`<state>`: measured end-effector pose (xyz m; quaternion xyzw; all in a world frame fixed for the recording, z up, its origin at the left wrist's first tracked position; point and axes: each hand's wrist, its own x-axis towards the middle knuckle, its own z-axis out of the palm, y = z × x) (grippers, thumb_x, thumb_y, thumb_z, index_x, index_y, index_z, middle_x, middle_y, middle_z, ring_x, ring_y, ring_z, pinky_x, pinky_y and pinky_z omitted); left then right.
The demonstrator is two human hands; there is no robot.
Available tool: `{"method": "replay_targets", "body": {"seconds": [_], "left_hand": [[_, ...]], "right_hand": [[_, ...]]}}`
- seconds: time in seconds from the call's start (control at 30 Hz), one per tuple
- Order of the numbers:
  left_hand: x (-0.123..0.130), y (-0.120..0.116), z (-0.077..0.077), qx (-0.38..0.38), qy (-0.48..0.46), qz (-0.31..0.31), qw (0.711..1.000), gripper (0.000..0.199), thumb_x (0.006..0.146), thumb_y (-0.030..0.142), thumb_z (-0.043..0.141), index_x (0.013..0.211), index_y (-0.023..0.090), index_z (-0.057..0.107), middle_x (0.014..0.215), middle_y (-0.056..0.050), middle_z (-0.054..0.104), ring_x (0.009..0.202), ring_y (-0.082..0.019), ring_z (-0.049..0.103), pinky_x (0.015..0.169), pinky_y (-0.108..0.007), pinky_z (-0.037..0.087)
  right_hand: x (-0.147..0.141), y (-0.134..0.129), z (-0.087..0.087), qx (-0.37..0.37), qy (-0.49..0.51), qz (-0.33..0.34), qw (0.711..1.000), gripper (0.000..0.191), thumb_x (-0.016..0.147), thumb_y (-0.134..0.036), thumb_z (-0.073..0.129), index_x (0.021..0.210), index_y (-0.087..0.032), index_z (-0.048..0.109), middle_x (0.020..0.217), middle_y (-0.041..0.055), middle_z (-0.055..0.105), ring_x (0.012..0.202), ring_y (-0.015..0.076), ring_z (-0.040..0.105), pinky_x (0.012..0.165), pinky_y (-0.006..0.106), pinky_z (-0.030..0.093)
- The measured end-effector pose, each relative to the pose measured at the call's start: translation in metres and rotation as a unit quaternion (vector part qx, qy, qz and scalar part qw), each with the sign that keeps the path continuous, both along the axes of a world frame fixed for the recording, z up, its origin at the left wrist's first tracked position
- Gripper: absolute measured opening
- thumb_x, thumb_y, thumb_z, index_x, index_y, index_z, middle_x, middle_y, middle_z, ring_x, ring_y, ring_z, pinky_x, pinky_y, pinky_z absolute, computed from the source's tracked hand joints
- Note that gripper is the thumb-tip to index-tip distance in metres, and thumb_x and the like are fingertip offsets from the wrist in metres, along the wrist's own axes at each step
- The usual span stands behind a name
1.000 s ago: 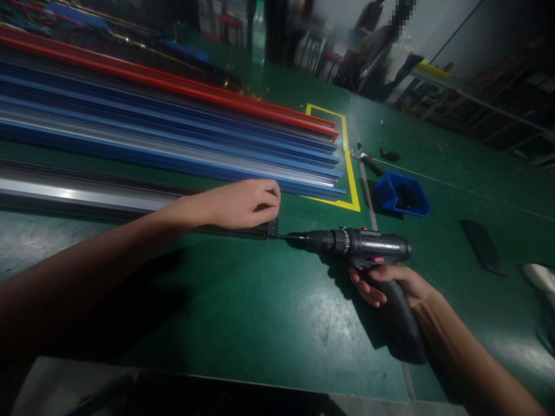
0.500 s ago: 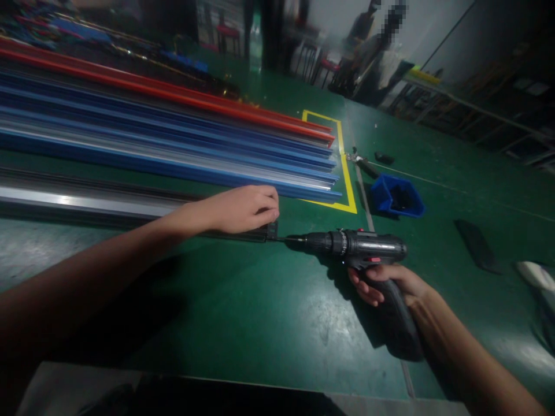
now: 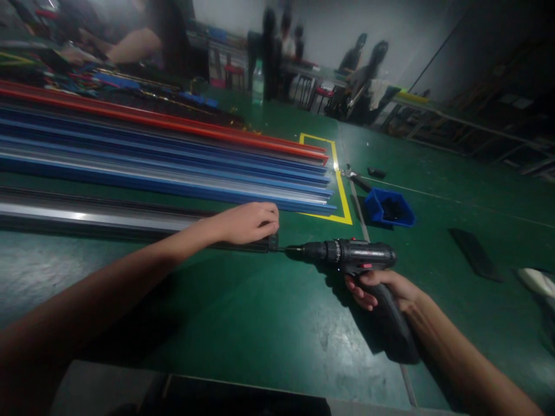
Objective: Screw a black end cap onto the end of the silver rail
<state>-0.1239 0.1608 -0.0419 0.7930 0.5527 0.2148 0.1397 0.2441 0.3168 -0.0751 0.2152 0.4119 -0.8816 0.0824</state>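
Note:
My right hand (image 3: 390, 289) is closed around the grip of a black cordless drill (image 3: 364, 254), which lies nearly level and points left. The drill's thin bit reaches a small black end cap (image 3: 273, 242) on a long black and silver metal profile (image 3: 104, 216). Over that same end rests my left hand (image 3: 251, 222), its fingers curled down onto the cap. Part of the cap and the profile's end is hidden under this hand and forearm.
Blue profiles (image 3: 182, 167) and a red profile (image 3: 182, 124) lie behind, their ends inside a yellow tape outline (image 3: 347, 208). To the right are a blue bin (image 3: 390, 208) with dark parts, pliers (image 3: 358, 180) and a flat black object (image 3: 474, 254). A bottle (image 3: 258, 84) and people stand farther back.
The view has tipped upward, so the table's contents sit lower in the picture and more people show. Both hands and the drill keep about the same place at the profile's end.

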Motion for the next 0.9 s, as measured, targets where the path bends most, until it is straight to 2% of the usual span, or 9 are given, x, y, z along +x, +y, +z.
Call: {"method": "replay_targets", "body": {"seconds": [0.37, 0.47, 0.67, 0.9], "left_hand": [[0.0004, -0.0009, -0.0013, -0.026, -0.004, 0.005, 1.000, 0.041, 0.108, 0.039, 0.037, 0.098, 0.017, 0.071, 0.110, -0.009, 0.066, 0.097, -0.019, 0.063, 0.090, -0.034, 0.048], [-0.0012, -0.0020, -0.0022, -0.041, -0.016, 0.013, 0.999, 0.040, 0.109, 0.037, 0.033, 0.105, 0.017, 0.067, 0.110, -0.009, 0.065, 0.100, -0.020, 0.061, 0.092, -0.035, 0.049], [-0.0067, -0.0043, -0.0048, -0.043, -0.062, 0.042, 0.996, 0.032, 0.107, 0.027, 0.034, 0.124, 0.021, 0.060, 0.123, -0.008, 0.064, 0.113, -0.020, 0.061, 0.100, -0.036, 0.048], [-0.0060, -0.0054, -0.0008, -0.050, -0.051, 0.045, 0.996, 0.031, 0.106, 0.025, 0.035, 0.120, 0.020, 0.062, 0.119, -0.007, 0.064, 0.109, -0.019, 0.060, 0.098, -0.035, 0.049]], "right_hand": [[0.0017, -0.0004, -0.0070, -0.016, 0.038, 0.002, 0.999, 0.030, 0.086, -0.024, 0.070, 0.106, -0.003, 0.075, 0.086, 0.0093, 0.072, 0.060, 0.0092, 0.064, 0.062, 0.022, 0.056], [0.0008, -0.0019, -0.0073, -0.014, 0.040, -0.008, 0.999, 0.032, 0.084, -0.025, 0.071, 0.107, -0.003, 0.076, 0.088, 0.0105, 0.073, 0.062, 0.0109, 0.066, 0.064, 0.024, 0.058], [0.0008, -0.0032, -0.0060, -0.014, 0.031, -0.003, 0.999, 0.033, 0.084, -0.026, 0.072, 0.110, -0.005, 0.077, 0.091, 0.0104, 0.076, 0.070, 0.0132, 0.070, 0.070, 0.024, 0.058], [0.0049, -0.0052, -0.0084, -0.015, 0.051, -0.016, 0.998, 0.036, 0.082, -0.024, 0.070, 0.111, -0.004, 0.076, 0.094, 0.0115, 0.077, 0.073, 0.0139, 0.072, 0.072, 0.024, 0.058]]}}
